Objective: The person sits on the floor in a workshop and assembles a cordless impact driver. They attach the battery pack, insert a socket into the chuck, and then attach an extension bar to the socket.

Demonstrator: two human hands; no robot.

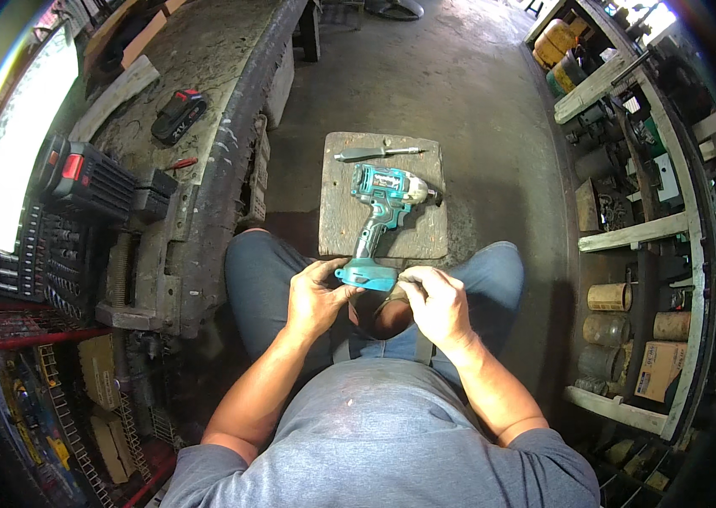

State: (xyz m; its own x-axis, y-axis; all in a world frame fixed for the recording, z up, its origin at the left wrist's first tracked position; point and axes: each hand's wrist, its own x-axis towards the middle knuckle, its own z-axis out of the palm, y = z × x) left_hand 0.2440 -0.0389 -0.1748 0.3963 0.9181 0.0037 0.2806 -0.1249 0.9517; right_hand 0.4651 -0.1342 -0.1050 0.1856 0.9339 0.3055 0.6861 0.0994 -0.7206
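Holding the teal-and-black, pistol-shaped cordless impact wrench [388, 209] at its base

The wrench lies on its side on a worn, roughly square wooden board [337, 207], nose toward the right, handle running toward the seated person. Its teal plastic base [368, 275] projects past the board's near edge. Left hand [311, 300]: thumb and fingers clamped on the left end of the base. Right hand [440, 306]: fingers curled, thumb and fingertips drawn close together at the right end of the base; whether they grip anything cannot be told. Beyond the wrench, a grey-handled screwdriver with a metal shaft [362, 154] lies crosswise on the board, apart from the tool. Left side: a stained, dark workbench [210, 52] carries a black-and-red battery pack [179, 118]; nearer stands a black case of metal sockets [30, 252]. Right side: weathered wooden shelving [636, 232] holds rusty cylindrical cans [607, 328] and a brown cardboard box [661, 371].
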